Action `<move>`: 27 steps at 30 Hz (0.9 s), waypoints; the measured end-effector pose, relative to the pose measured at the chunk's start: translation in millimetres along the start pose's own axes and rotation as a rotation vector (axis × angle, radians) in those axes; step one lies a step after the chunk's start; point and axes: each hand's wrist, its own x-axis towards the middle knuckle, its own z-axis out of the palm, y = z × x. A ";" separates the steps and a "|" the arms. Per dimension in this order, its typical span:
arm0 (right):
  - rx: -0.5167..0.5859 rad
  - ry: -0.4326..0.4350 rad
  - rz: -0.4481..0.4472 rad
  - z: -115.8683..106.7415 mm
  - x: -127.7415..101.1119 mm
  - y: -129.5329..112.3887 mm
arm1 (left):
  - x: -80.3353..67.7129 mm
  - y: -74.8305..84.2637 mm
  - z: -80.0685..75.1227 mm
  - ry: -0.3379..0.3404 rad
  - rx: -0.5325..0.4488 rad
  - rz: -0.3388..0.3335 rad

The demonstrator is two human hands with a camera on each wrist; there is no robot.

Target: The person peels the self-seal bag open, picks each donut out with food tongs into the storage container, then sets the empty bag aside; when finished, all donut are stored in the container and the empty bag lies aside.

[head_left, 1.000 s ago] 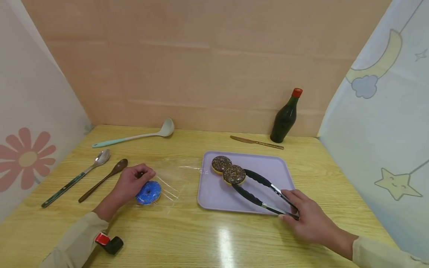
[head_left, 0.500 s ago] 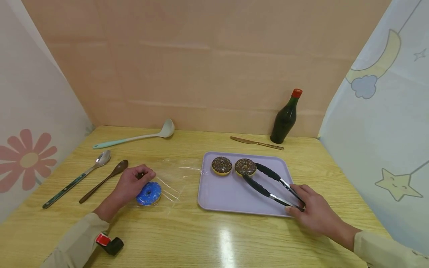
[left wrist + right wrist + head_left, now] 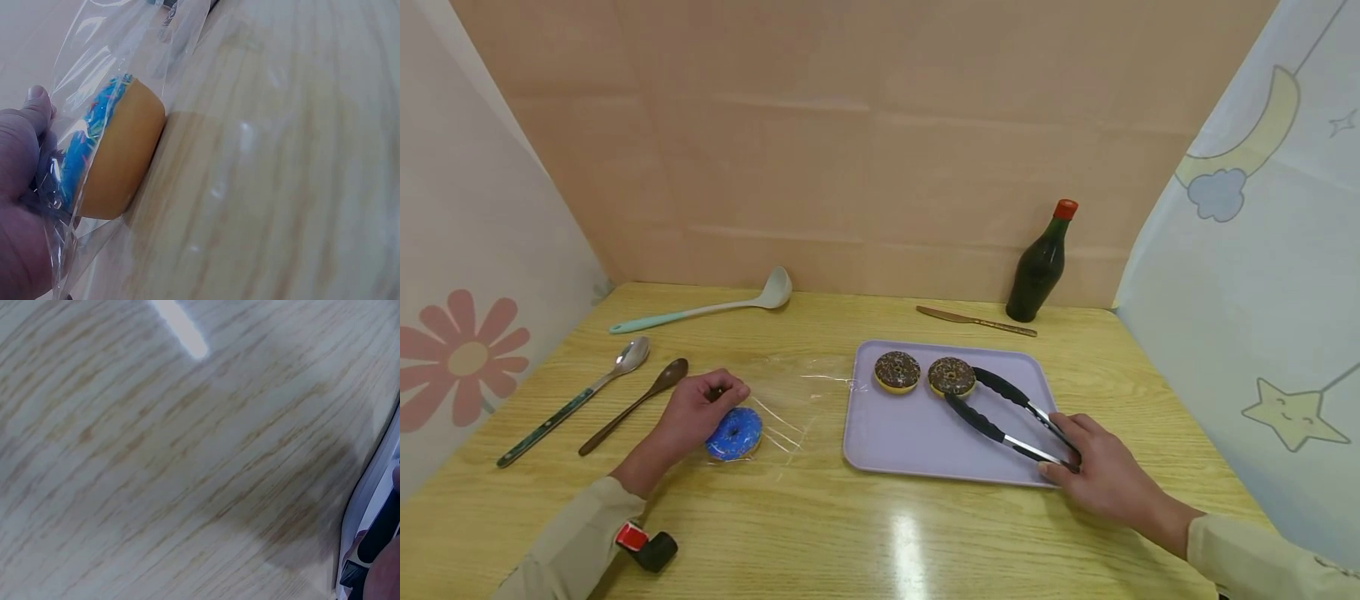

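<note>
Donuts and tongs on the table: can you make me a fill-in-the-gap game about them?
1. The right hand holds black tongs whose tips are around a ____ donut on the purple tray.
2. The left hand holds a ____ donut inside a clear plastic bag.
3. The number of donuts on the tray is ____.
4. The dark bottle has a ____ cap.

Missing words: chocolate; blue; two; red
</note>
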 end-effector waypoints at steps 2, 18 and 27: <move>0.001 0.000 0.005 0.6 0.1 -0.6 | -0.2 0.3 -0.1 0.000 0.002 0.000; 0.117 0.045 -0.171 4.8 19.5 -29.2 | -0.1 -0.2 -0.7 0.004 0.013 0.006; 0.193 -0.013 -0.353 14.8 38.6 -64.2 | 1.0 -1.2 -0.1 -0.003 0.009 -0.001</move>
